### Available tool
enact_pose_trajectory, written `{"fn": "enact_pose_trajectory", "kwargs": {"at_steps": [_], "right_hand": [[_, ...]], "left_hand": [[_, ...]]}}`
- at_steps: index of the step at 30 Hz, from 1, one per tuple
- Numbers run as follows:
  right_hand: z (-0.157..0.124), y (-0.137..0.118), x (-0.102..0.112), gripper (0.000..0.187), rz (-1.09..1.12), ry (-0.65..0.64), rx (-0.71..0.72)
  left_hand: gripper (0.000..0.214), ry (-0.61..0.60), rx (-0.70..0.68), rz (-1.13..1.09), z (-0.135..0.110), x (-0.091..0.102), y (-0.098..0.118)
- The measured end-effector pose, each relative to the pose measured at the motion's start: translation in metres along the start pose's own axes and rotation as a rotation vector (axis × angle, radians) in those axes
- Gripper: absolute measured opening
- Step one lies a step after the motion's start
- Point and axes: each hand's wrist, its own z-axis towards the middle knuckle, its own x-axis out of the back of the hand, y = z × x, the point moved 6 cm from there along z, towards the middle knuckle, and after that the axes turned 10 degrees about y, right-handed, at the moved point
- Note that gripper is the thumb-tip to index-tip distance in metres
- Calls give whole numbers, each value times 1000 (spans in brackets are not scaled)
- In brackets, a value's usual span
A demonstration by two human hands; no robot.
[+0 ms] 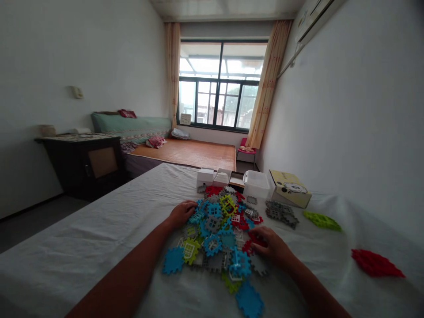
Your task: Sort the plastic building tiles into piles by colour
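A heap of notched plastic building tiles in blue, grey, green, red and white lies before me on the white cloth. My left hand (181, 214) rests at the heap's left side, fingers stretched toward a blue tile (198, 215); no held piece shows. At the right side, my right hand (272, 244) has its thumb and fingers around a red notched tile (257, 238). Between the hands lie a grey window tile (213, 224) and a yellow-green frame tile (228, 206). One blue tile (250, 300) lies nearest to me.
Behind the heap stand a white box (205, 176), a clear plastic bin (256, 183) and a yellow carton (289, 188). To the right lie joined grey tiles (281, 213), a green stack (322, 221) and a red stack (376, 263). Farther off is a bed (188, 152).
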Motion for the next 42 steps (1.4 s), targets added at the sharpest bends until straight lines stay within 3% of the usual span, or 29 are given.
{"fn": "enact_pose_trajectory", "kwargs": {"at_steps": [9,16,23,31,42], "right_hand": [[0,18,5,36,-20,-68,-15],[-3,12,6,47,48,-158,10],[0,15,0,38,113,-132,-26],[-1,31,5,46,176,-161,-70],[0,33,9,37,286,-142,-25]], "left_hand": [[32,-4,59,-19,-1,6,9],[30,4,54,-43,-2,4,4],[28,16,56,-24,-3,0,-2],[28,57,82,-30,-3,1,-1],[30,100,104,-36,-3,8,3]]}}
